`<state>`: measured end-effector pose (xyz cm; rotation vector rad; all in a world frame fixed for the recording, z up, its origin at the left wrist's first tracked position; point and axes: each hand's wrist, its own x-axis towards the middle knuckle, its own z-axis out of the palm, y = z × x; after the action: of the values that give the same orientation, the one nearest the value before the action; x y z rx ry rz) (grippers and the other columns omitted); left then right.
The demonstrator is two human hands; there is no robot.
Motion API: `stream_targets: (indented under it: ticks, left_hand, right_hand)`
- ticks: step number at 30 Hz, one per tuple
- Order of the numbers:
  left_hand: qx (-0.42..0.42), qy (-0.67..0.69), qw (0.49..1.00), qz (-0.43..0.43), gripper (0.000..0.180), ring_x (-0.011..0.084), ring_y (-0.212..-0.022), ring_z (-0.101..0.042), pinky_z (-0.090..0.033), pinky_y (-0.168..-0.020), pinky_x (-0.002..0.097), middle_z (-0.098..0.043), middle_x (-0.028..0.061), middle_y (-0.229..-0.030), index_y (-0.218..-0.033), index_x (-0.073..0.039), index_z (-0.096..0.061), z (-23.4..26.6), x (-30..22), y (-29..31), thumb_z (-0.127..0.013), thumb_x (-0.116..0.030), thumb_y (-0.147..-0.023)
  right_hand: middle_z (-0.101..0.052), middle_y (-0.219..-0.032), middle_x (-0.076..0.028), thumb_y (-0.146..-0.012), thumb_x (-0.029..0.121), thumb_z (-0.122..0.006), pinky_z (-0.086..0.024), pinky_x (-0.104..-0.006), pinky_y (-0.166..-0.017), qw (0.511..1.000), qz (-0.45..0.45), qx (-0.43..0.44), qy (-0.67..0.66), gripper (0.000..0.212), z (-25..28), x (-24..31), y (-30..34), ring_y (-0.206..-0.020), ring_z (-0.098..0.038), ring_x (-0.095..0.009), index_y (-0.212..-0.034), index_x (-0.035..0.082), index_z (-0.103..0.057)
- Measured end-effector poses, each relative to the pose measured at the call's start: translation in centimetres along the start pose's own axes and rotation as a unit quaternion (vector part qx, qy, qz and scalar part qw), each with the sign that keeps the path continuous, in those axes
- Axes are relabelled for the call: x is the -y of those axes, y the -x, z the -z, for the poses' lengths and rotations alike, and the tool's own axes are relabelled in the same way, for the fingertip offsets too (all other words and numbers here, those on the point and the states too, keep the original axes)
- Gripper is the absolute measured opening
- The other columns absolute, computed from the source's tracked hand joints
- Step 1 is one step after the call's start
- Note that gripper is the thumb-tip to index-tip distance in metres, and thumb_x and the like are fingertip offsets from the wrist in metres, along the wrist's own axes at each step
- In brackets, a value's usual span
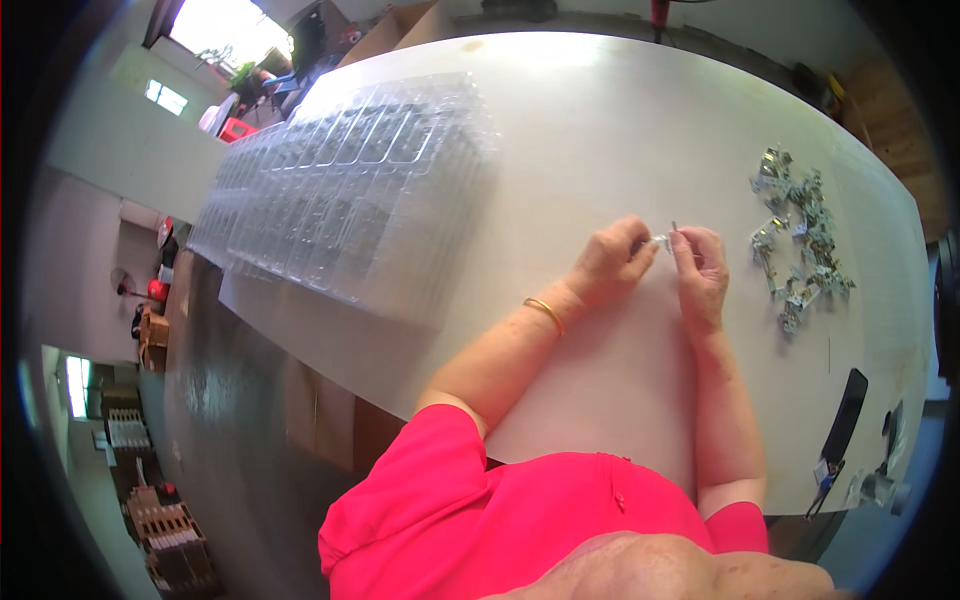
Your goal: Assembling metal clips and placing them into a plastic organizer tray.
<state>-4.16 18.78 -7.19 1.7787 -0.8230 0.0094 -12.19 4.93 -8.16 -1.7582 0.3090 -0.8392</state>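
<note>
Over the middle of the pale table (590, 140), my left hand (612, 264) is closed in a pinch on a small silvery metal part (660, 240). My right hand (703, 275) meets it from the other side, thumb and forefinger pressed together. A thin dark tip (674, 228) sticks up from the right fingers; I cannot make out its kind. The fingers hide much of both small items. To the right of my hands lies a loose heap of small silvery metal parts (815, 235), some with brassy bits.
Tall stacks of clear plastic trays (340, 205) cover the table's left side. At the right lie a long black object (845, 425) and a thin dark stick (829, 355). A cardboard box (405, 30) stands past the far left edge. Boxes (170, 530) line the floor at left.
</note>
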Motion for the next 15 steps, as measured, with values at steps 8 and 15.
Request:
stream_targets:
  ticks: [8, 15]
  left_hand:
    - [0.027, 0.223, 0.955, 0.195, 0.012, 0.0035, -0.068, -0.051, -0.042, -0.059, 0.0197, -0.058, -0.0035, -0.075, -0.094, -0.006, -0.062, 0.7, 1.2, -0.9, -0.064, -0.017, -0.096]
    - [0.026, 0.367, 0.890, 0.269, 0.015, 0.0028, -0.050, -0.044, -0.031, -0.042, 0.0189, -0.057, -0.0007, -0.074, -0.095, -0.006, -0.058, 1.9, 0.7, -1.6, -0.063, -0.020, -0.097]
  right_hand:
    - [-0.059, -0.079, 0.005, -0.098, 0.018, -0.063, -0.042, -0.0176, -0.058, 0.981, -0.126, -0.002, -0.146, 0.009, -0.3, 0.7, -0.6, -0.068, -0.050, -0.002, -0.103, 0.010, -0.066]
    - [-0.060, -0.070, 0.002, -0.095, 0.017, -0.067, -0.046, -0.0221, -0.058, 0.990, -0.115, 0.042, -0.068, 0.012, -0.6, 1.1, -0.4, -0.064, -0.055, -0.005, -0.098, 0.006, -0.067]
